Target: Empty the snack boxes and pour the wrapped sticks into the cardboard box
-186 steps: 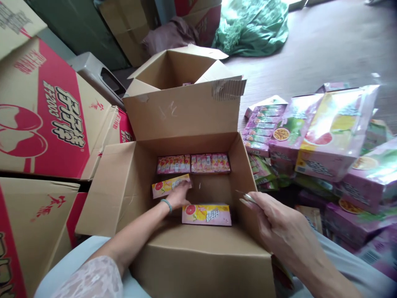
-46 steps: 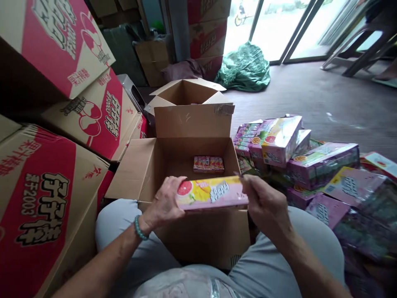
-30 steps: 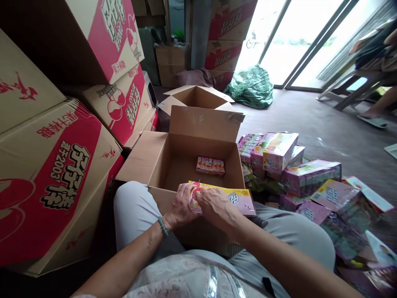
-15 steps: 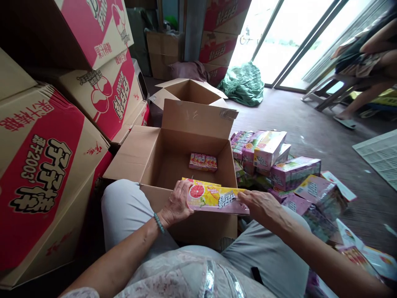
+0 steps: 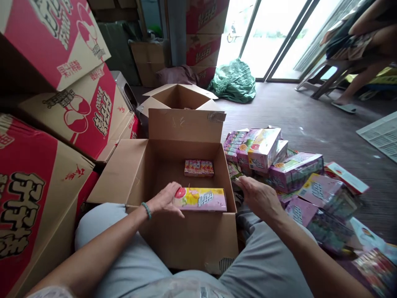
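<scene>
Hold the long yellow-and-pink cardboard box (image 5: 201,199) level by its left end, left hand (image 5: 166,199) around the corner, fingers on top and thumb low at the front. Grip narrow there, closed on that end. Box at the near edge of the large open brown cardboard carton (image 5: 186,242); resting on the rim or just above it, cannot tell. Probably best to press lightly, so as not to dent the thin card, and to watch the unsupported right end for dipping. Right hand (image 5: 259,193) apart from the box, just beyond the carton's right wall, with fingers curled; grip around something slim or around nothing, cannot tell. Deeper in the carton, towards the far right, a short pack of pink-and-red wrapped sticks (image 5: 199,168), apart from the box.

Beneath everything, a dark grey-brown floor (image 5: 310,114). To the right, a loose pile of purple, green and yellow film-wrapped boxes (image 5: 296,170); to the left, stacked red-and-tan printed cartons (image 5: 89,136). Behind, a second open brown carton (image 5: 150,105), a crumpled green woven sack (image 5: 234,82) and bright sliding glass doors (image 5: 266,33). At far right, a seated person (image 5: 372,39) on a grey plastic stool (image 5: 330,72), near a white slatted plastic panel (image 5: 384,132).
</scene>
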Tool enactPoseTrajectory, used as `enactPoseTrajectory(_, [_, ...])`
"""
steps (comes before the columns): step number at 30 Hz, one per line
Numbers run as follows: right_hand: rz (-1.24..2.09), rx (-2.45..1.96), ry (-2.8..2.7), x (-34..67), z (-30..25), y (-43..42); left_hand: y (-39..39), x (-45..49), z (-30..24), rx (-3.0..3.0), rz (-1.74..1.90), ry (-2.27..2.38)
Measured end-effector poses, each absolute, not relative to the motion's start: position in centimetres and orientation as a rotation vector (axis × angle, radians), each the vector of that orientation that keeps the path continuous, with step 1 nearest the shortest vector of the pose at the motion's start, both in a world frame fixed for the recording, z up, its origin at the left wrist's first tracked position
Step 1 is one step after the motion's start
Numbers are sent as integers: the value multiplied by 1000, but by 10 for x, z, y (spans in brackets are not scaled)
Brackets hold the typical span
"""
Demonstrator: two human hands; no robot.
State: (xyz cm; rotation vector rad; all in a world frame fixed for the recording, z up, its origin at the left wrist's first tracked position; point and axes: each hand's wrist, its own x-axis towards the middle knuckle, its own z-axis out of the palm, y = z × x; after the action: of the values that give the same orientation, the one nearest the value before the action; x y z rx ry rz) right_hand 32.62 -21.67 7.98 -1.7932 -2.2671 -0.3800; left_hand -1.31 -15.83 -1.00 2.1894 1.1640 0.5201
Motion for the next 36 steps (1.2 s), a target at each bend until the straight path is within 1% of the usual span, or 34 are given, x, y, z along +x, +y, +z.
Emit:
enactPoseTrajectory(2, [-348, -1790, -2247, 323, 69, -199, -142, -17, -12, 1993, 297, 1106])
enactPoseTrajectory(5, [-282, -1887, -2182, 330, 51, -173, -96, -17, -14, 1723, 141, 1104])
enactPoseTrajectory(8, [-160, -2003, -2168, 341, 31, -152, -31, -2, -28, 1902, 20, 1292])
enactPoseTrajectory(12, [-3, -1991, -2211, 351, 9, -136, 58, 38, -77, 2191, -110, 1555])
enactPoseTrajectory(15, [40, -1973, -2197, 358, 0, -133, 104, 72, -126, 2251, -104, 1575])
enactPoseTrajectory(18, [95, -1905, -2226, 364, -5, -132, 128, 99, -172, 2262, -108, 1552])
enactPoseTrajectory(21, [152, -1834, -2299, 367, -10, -131, 134, 107, -208, 2239, -115, 1536])
enactPoseTrajectory(24, [181, -1776, -2354, 366, -11, -128, 124, 96, -226, 2234, -108, 1498])
enactPoseTrajectory(29, [133, -1767, -2335, 354, -3, -124, 81, 65, -221, 2297, -60, 1340])
enactPoseTrajectory(33, [72, -1797, -2335, 341, 2, -123, 47, 52, -214, 2379, 22, 1083])
enactPoseTrajectory(36, [24, -1806, -2315, 331, 4, -124, 39, 54, -220, 2238, 188, 1039])
